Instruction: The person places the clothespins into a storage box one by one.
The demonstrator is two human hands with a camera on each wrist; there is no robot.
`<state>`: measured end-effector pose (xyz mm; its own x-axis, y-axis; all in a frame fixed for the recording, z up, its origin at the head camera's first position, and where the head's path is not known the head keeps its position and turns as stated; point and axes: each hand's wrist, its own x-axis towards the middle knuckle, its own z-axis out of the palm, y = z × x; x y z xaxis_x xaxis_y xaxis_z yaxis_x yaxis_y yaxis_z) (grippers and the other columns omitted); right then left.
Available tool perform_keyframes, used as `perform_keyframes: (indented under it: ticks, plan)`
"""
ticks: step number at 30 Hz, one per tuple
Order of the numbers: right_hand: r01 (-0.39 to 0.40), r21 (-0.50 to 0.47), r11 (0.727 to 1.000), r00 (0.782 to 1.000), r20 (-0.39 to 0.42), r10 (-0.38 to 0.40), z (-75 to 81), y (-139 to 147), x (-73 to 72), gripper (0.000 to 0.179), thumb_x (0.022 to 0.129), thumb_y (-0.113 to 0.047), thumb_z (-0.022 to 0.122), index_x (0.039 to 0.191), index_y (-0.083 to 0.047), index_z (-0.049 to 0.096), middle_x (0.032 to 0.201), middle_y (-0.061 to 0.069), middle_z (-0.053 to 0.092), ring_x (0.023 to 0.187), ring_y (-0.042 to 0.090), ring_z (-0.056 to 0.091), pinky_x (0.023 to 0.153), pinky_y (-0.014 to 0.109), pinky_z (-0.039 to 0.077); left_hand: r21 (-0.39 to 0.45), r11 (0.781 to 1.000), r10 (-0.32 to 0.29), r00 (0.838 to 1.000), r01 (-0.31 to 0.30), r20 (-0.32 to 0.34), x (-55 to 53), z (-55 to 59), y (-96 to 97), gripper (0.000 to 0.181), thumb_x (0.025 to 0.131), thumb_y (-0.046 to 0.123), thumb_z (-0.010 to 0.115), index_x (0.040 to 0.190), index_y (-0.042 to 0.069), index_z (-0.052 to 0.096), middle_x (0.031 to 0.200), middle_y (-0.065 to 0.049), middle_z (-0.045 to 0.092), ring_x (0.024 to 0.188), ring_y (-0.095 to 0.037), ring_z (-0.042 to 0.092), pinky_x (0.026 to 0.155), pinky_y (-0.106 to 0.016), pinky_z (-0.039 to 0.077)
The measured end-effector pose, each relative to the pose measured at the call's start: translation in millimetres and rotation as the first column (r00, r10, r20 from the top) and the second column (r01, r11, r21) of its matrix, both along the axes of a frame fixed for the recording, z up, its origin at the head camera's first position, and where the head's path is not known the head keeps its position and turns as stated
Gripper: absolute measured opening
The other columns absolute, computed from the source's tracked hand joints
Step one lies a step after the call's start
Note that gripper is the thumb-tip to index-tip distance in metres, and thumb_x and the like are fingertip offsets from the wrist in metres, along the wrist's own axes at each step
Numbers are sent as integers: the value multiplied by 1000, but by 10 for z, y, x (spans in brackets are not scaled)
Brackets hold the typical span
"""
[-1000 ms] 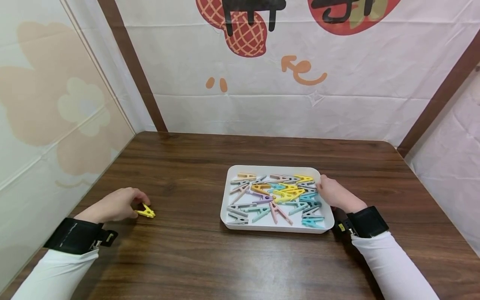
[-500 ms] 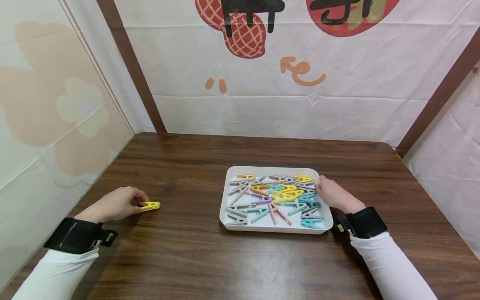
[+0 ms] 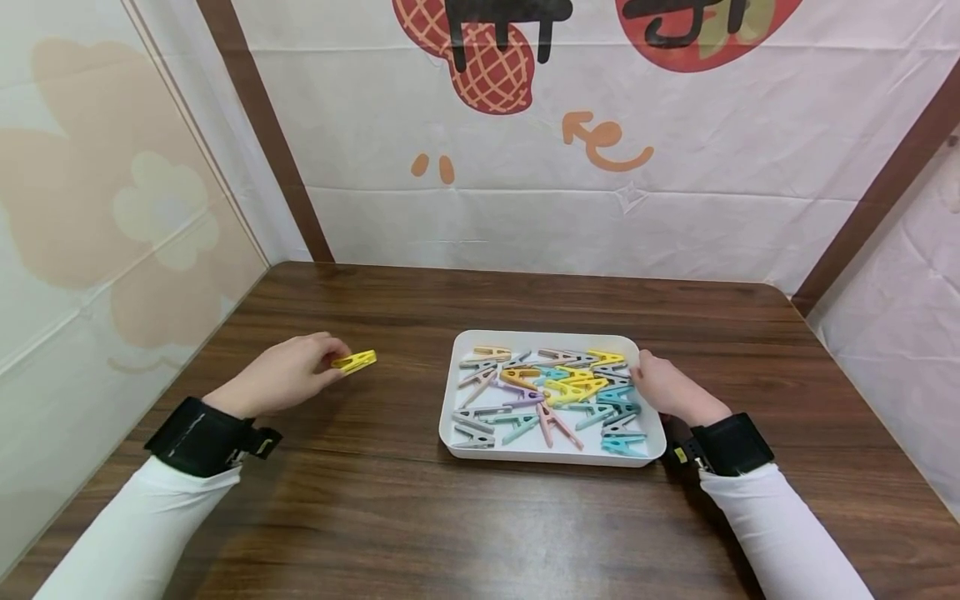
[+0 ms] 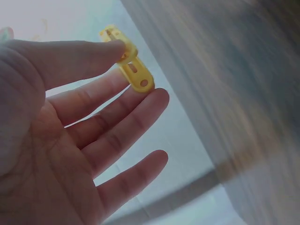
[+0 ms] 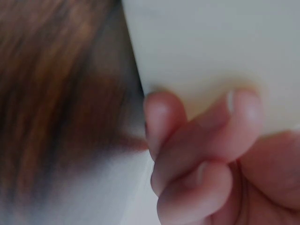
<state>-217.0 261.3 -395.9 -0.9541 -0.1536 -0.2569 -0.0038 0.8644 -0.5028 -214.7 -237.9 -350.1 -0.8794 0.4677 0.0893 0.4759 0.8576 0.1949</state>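
Observation:
My left hand [image 3: 281, 377] pinches a yellow clothespin [image 3: 355, 362] between thumb and fingers, out over the left part of the table. In the left wrist view the thumb presses on the clothespin [image 4: 142, 80] from one side, while the other fingers extend behind and below it. At the right end of a white tray [image 3: 551, 461], my right hand [image 3: 678, 390] grips the rim. Seen from the right wrist, its fingers [image 5: 206, 140] curl against the tray's pale wall [image 5: 211, 42]. Several clothespins in yellow, teal, grey, pink and purple lie spread in the tray.
The brown wooden table [image 3: 360, 517] extends under both arms. A printed white cloth [image 3: 480, 217] hangs along its far edge, and a flower-patterned panel [image 3: 165, 212] stands close along the left side. Another pale cloth [image 3: 900, 275] hangs on the right.
My left hand has moved right and away from me with the yellow clothespin, which has turned in the fingers. The right hand and the tray stay in place.

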Motion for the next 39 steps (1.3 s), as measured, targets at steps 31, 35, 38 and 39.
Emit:
perform_keyframes:
  ticks: [31,35,38,39]
  plan:
    - [4,5,1000,1000,2,-4,-13,0,-13,46,105,-14,32,138,17,22,104,26,51,62,23,52,49,33,44,-175,785,-582,804,594,119,64,136,1906,19,90,19,70,107,11,70,100,0,64,87,-13,57,76,-28,46]
    - [7,-1,1000,1000,8,-7,-15,3,-15,45,106,-14,33,138,16,22,104,25,51,63,23,52,49,33,45,-194,757,-598,781,624,177,113,95,1987,12,88,18,71,98,12,71,95,1,63,75,-10,52,67,-25,42]
    - [8,2,1000,1000,8,-8,-16,10,-16,44,106,-14,34,136,16,24,100,24,50,62,23,52,49,33,44,-209,741,-609,769,639,194,126,52,2041,11,88,22,73,93,13,71,92,2,63,75,-9,49,67,-24,40]
    - [7,3,1000,1000,8,-7,-17,12,-17,44,106,-14,34,136,16,24,99,23,50,61,23,51,49,33,44,-213,736,-611,766,643,199,126,37,2059,13,87,24,74,92,13,71,91,3,62,76,-9,48,68,-23,40]
